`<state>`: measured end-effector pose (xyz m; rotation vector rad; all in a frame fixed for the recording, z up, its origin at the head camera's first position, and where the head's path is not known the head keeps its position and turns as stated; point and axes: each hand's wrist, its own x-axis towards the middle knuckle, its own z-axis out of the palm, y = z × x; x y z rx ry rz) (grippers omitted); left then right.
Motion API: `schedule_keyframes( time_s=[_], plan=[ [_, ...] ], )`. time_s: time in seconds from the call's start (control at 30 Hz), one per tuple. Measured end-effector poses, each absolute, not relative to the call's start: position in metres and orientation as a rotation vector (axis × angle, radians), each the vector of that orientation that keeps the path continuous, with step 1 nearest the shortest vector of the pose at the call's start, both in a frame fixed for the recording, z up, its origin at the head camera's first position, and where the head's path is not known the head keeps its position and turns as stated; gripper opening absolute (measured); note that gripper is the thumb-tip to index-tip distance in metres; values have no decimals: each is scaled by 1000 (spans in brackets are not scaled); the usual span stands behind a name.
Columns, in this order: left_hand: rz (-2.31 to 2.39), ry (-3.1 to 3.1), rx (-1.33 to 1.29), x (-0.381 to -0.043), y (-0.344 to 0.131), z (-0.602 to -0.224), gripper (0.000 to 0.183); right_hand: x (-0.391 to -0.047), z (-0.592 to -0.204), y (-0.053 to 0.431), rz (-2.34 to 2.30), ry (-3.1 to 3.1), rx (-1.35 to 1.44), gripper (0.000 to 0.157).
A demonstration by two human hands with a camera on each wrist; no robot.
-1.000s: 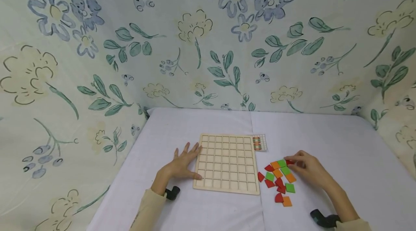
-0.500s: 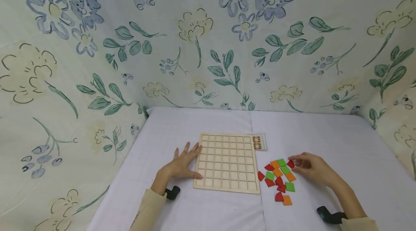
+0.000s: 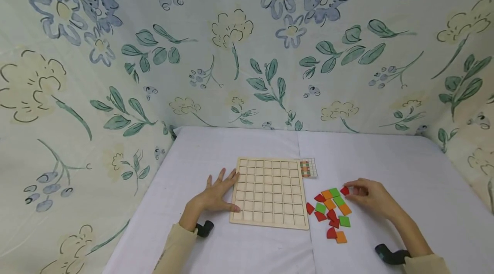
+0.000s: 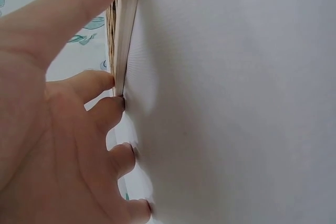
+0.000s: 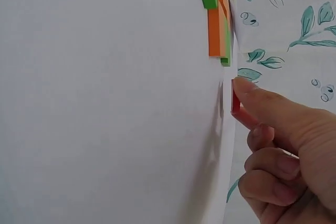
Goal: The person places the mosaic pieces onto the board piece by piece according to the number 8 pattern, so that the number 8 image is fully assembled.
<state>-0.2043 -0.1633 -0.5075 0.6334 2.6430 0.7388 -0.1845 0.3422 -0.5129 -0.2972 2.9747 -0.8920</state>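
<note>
The board (image 3: 269, 193) is pale tan, gridded; the tiles (image 3: 338, 201) are red, orange and green. The card (image 3: 307, 168) seems patterned in orange and green. The surface (image 3: 390, 167) is white; the backdrop (image 3: 265, 85) has blue, yellow and green florals.

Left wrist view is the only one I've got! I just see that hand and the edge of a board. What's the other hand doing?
Observer: The right hand pinches a red piece between thumb and finger.
Child: Ooh! Are there more pieces?
Observer: Yes, red, orange and green loose pieces lie to the right of the board.
Child: Is there anything else near the board?
Observer: A small card with a coloured pattern on a grid, at the board's far right corner.
</note>
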Motion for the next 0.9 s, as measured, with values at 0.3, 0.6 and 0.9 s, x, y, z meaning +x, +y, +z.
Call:
schedule_keyframes(
  time_s=[0.3, 0.6, 0.9],
  plan=[
    [747, 2632, 642, -204, -164, -507, 115, -195, -500, 328, -907, 2940, -250, 38],
    [727, 2632, 641, -205, -163, -508, 115, -213, -482, 300, -955, 2869, -276, 40],
    [717, 2632, 637, -205, -163, -508, 115, -237, -472, 269, -1000, 2791, -401, 39]
  ],
)
